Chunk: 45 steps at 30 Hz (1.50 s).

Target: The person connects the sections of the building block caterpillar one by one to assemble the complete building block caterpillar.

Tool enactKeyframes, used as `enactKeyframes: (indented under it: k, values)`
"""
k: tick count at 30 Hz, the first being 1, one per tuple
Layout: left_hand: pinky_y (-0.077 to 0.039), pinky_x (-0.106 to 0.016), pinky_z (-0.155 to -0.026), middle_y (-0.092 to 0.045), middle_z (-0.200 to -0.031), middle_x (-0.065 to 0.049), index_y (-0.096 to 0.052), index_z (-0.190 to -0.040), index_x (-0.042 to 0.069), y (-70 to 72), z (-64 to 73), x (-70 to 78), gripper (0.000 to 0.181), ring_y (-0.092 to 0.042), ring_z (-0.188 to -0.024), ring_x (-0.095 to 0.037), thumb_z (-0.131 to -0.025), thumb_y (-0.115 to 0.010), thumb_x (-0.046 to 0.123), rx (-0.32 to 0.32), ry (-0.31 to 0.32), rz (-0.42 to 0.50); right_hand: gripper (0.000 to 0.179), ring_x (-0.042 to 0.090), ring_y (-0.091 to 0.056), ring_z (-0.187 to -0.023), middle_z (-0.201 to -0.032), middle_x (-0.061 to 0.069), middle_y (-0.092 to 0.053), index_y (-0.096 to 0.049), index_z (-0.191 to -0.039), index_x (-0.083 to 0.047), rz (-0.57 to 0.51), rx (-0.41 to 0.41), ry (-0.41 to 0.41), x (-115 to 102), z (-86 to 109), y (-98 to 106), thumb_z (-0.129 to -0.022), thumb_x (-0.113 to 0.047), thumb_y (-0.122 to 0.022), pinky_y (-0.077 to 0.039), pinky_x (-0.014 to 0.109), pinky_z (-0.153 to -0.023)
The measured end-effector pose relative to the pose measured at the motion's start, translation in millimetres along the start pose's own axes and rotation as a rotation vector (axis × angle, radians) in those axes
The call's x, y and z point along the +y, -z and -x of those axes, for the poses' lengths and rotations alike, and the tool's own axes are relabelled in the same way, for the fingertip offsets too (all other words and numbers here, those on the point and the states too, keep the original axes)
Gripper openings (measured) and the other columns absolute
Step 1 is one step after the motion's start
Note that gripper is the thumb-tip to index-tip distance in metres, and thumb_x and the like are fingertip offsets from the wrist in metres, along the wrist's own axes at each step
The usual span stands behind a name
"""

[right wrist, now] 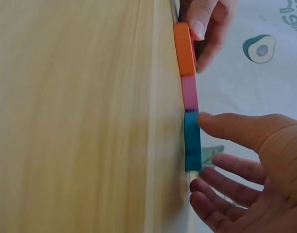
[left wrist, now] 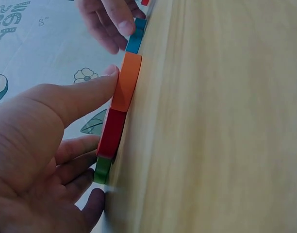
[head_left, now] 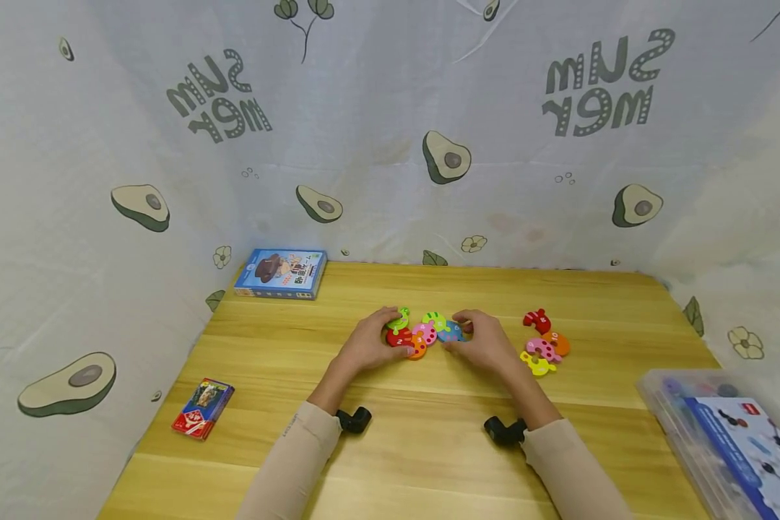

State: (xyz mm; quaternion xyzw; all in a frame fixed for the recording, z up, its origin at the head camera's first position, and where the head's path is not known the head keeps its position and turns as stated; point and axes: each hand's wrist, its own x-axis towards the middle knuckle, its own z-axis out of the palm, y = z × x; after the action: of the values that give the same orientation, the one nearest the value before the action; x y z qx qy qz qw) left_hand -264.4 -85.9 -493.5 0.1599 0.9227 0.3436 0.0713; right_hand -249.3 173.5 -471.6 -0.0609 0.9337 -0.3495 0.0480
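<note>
Several flat, numbered wooden animal pieces lie joined in a cluster mid-table. My left hand point(head_left: 370, 341) spans its left side, with the thumb on the orange piece point(left wrist: 126, 82) and the fingers round behind the red piece point(left wrist: 111, 133) and green piece point(left wrist: 102, 171). At the cluster's right end, my right hand point(head_left: 484, 339) holds the blue piece point(head_left: 451, 332) between thumb and fingers; in the right wrist view the thumb meets its upper edge. Between the hands sit a pink piece point(head_left: 425, 333) and a lime-green striped piece point(head_left: 435, 320).
Right of my right hand lie more animal pieces: red point(head_left: 538, 321), orange point(head_left: 560, 342), pink point(head_left: 542, 349) and yellow point(head_left: 536, 365). A blue box point(head_left: 286, 273) is at back left, a red-blue card pack point(head_left: 204, 409) at left, a clear plastic case point(head_left: 663, 393) at right. A printed curtain point(head_left: 377, 144) hangs behind.
</note>
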Motion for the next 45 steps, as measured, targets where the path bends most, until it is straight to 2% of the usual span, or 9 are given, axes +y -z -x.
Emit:
enactKeyframes:
  k: [8, 14, 19, 25, 30, 34, 37, 41, 45]
  values:
    - [-0.028, -0.048, -0.127, -0.041, -0.164, 0.0, -0.051, -0.152, 0.015, 0.2, 0.1, 1.4, 0.078, -0.029, -0.157, -0.024, -0.085, -0.082, 0.043, -0.004, 0.008, 0.011, 0.049, 0.036, -0.062, -0.109, -0.127, 0.021, -0.067, -0.065, -0.13, 0.001, 0.054, 0.081, -0.003, 21, 25.8, 27, -0.092, -0.027, -0.078, -0.056, 0.053, -0.095]
    - [-0.029, -0.049, -0.127, -0.04, -0.165, -0.002, -0.051, -0.152, 0.013, -0.7, 0.5, 1.3, 0.079, -0.03, -0.156, -0.027, -0.086, -0.082, 0.044, -0.014, -0.001, 0.012, 0.046, 0.03, -0.063, -0.095, -0.115, 0.021, -0.07, -0.068, -0.123, 0.002, 0.08, 0.124, 0.01, 41, 46.7, 44, -0.089, -0.026, -0.081, -0.055, 0.043, -0.081]
    - [-0.03, -0.05, -0.126, -0.039, -0.166, -0.003, -0.05, -0.153, 0.012, -1.5, 1.3, 1.9, 0.08, -0.032, -0.155, -0.03, -0.086, -0.082, 0.043, -0.013, 0.003, 0.006, 0.049, 0.024, -0.06, -0.086, -0.108, 0.018, -0.071, -0.068, -0.122, 0.004, 0.082, 0.11, -0.011, 52, 62.2, 58, -0.089, -0.028, -0.082, -0.051, 0.035, -0.074]
    - [-0.03, -0.05, -0.126, -0.038, -0.166, -0.003, -0.05, -0.153, 0.012, -2.2, 0.7, 2.4, 0.081, -0.032, -0.155, -0.031, -0.086, -0.082, 0.045, -0.02, 0.006, -0.007, 0.042, 0.019, -0.056, -0.079, -0.093, 0.009, -0.071, -0.073, -0.108, 0.001, 0.148, 0.093, -0.032, 65, 76.9, 70, -0.085, -0.032, -0.085, -0.047, 0.032, -0.068]
    - [-0.033, -0.048, -0.125, -0.04, -0.164, -0.003, -0.051, -0.153, 0.012, 0.7, -1.2, 3.3, 0.081, -0.035, -0.153, -0.031, -0.086, -0.082, 0.045, -0.013, 0.0, -0.045, 0.029, 0.02, -0.056, -0.081, -0.092, 0.007, -0.069, -0.078, -0.101, -0.004, 0.185, 0.071, 0.05, 65, 77.0, 68, -0.084, -0.026, -0.086, -0.047, 0.033, -0.068]
    - [-0.034, -0.049, -0.124, -0.041, -0.164, -0.005, -0.051, -0.152, 0.011, 4.1, -0.8, 2.6, 0.08, -0.037, -0.152, -0.032, -0.086, -0.082, 0.045, -0.006, -0.009, -0.051, 0.016, 0.021, -0.06, -0.085, -0.102, 0.007, -0.071, -0.079, -0.098, -0.008, 0.183, 0.065, 0.152, 61, 71.3, 61, -0.085, -0.014, -0.084, -0.05, 0.032, -0.07]
    - [-0.035, -0.05, -0.124, -0.042, -0.163, -0.007, -0.051, -0.152, 0.009, 6.6, 0.5, 0.1, 0.08, -0.037, -0.152, -0.034, -0.087, -0.082, 0.043, 0.017, 0.009, -0.042, 0.015, 0.023, -0.063, -0.09, -0.108, 0.009, -0.071, -0.078, -0.101, -0.009, 0.166, 0.059, 0.194, 59, 66.5, 58, -0.086, -0.007, -0.081, -0.053, 0.031, -0.072]
    - [-0.034, -0.051, -0.124, -0.041, -0.163, -0.007, -0.051, -0.152, 0.009, 10.3, 2.3, -4.3, 0.079, -0.037, -0.152, -0.035, -0.087, -0.082, 0.042, 0.038, 0.038, -0.032, 0.023, 0.028, -0.064, -0.098, -0.116, 0.014, -0.07, -0.075, -0.109, -0.005, 0.121, 0.064, 0.178, 57, 62.1, 54, -0.086, -0.006, -0.081, -0.056, 0.037, -0.079]
    - [-0.033, -0.052, -0.124, -0.04, -0.165, -0.007, -0.05, -0.153, 0.009, 12.9, 2.8, -6.6, 0.08, -0.035, -0.153, -0.035, -0.088, -0.081, 0.043, 0.027, 0.041, -0.028, 0.04, 0.027, -0.06, -0.092, -0.112, 0.019, -0.07, -0.072, -0.116, 0.002, 0.122, 0.105, 0.083, 56, 60.3, 53, -0.085, -0.019, -0.085, -0.052, 0.037, -0.076]
